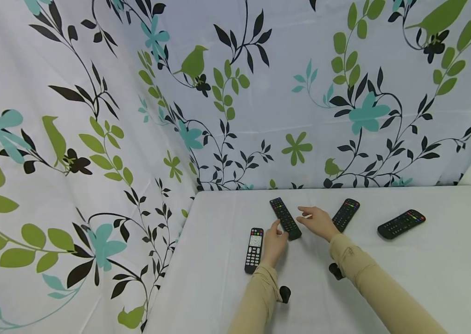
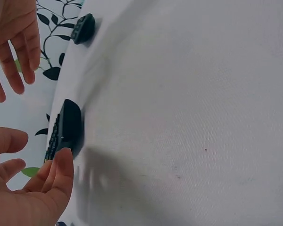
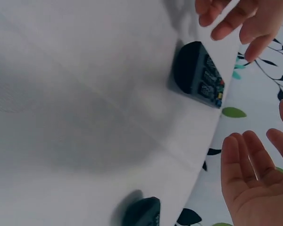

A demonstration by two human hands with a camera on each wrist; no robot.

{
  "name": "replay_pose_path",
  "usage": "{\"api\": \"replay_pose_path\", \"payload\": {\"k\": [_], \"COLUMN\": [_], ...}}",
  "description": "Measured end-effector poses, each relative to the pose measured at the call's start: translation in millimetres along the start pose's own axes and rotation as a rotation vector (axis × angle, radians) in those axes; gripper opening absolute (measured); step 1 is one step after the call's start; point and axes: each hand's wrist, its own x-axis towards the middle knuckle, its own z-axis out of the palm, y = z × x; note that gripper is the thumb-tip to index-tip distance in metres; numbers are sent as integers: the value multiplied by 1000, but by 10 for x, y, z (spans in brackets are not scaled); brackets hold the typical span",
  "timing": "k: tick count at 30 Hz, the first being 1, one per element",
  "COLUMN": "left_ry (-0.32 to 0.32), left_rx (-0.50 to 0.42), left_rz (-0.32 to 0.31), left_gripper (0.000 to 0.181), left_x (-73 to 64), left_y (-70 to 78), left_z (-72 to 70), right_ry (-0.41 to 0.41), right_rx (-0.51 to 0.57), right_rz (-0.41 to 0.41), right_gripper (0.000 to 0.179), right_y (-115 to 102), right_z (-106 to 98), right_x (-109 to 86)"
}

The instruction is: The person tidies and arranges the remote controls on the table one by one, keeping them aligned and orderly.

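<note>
A black remote control (image 1: 285,218) lies slantwise on the white table between the two hands. Just left of its near end is my left hand (image 1: 274,243), fingers loosely bent; in the left wrist view the left hand (image 2: 33,193) overlaps the remote (image 2: 70,125), while the right wrist view shows a gap between them. My right hand (image 1: 316,222) hovers on the other side with fingers extended and palm bare (image 3: 259,183), holding nothing. Partly behind it lies another black remote (image 1: 345,213). A remote with a light upper panel (image 1: 254,250) rests beside the left hand.
A further black remote (image 1: 402,224) lies at the right of the white-covered table (image 1: 440,278). A patterned curtain (image 1: 235,116) with leaves and birds hangs behind the table and along its left side. Dark rounded pieces (image 1: 285,294) sit at both wrists.
</note>
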Motion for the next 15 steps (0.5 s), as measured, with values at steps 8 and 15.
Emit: {"api": "replay_pose_path", "payload": {"k": [8, 15], "left_ry": [-1, 5], "left_rx": [16, 13], "left_rz": [4, 8], "left_gripper": [53, 53], "left_x": [109, 135], "left_y": [-78, -73], "left_z": [111, 181], "right_ry": [-33, -18], "right_rx": [-17, 11], "right_rz": [83, 132], "right_gripper": [43, 44], "right_y": [205, 244], "right_z": [289, 350], "right_x": [142, 103]}}
